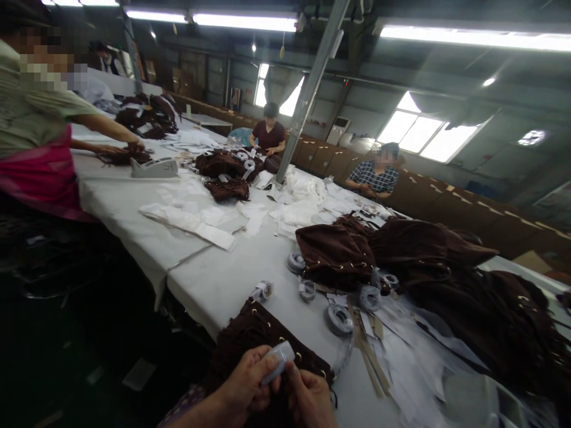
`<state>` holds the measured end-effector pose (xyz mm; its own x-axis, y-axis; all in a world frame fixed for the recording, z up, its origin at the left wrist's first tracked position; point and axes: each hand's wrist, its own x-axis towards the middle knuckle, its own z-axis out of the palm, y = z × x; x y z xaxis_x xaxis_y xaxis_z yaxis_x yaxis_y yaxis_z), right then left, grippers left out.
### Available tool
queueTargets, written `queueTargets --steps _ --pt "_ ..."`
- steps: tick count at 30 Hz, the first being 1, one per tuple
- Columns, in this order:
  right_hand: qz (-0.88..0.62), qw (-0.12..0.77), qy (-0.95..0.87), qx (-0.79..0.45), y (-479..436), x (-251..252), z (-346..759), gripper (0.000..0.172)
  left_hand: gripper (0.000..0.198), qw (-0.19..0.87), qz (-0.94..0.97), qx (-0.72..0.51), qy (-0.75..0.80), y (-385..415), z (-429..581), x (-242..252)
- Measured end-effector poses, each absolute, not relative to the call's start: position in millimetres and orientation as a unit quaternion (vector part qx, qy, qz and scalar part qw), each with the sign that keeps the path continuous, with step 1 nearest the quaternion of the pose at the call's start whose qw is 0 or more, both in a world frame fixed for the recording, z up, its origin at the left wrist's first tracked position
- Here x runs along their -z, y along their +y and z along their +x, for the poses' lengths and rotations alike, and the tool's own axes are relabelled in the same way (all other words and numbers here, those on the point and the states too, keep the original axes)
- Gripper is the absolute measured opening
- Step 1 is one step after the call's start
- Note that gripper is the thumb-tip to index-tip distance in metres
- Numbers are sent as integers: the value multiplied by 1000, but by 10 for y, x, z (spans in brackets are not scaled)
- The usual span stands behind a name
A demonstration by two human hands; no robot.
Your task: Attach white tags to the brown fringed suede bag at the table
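Observation:
Low in the head view, my left hand (252, 380) is closed round a small pale wrapped roll (279, 361), its thumb on the near side. My right hand (310, 395) is pinched at the roll's right end; whether its fingertips hold a part of the roll is too small to tell. Both hands are over a dark brown fringed bag (241, 327) with metal eyelets along its edge, lying at the table's front edge. Just beyond that bag lies a wrapped coil (262, 290). More wrapped coils (339, 319) lie to the right of it.
Brown bags (428, 244) are piled on the right of the white table (196, 291), beside paper strips (368, 356) and clear plastic. White sheets (191, 223) and a tape dispenser (154, 168) lie farther off. A metal post (310, 95) rises mid-table. Several people work around the table.

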<state>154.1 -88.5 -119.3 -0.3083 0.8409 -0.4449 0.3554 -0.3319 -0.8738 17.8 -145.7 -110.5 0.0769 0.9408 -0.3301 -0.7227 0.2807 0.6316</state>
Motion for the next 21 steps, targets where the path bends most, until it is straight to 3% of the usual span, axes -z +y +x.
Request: queueTargets --steps 10,16,21 --pt "-444 278 -635 -568 -942 1198 1567 42 17 818 -96 -496 275 -1431 67 1161" --pt "-473 266 -752 -374 -947 1228 1515 34 12 824 -86 -473 299 -1441 2 1078" --pt "-490 192 -823 -211 -980 1103 1590 29 12 803 -17 -483 349 -1454 -26 1063"
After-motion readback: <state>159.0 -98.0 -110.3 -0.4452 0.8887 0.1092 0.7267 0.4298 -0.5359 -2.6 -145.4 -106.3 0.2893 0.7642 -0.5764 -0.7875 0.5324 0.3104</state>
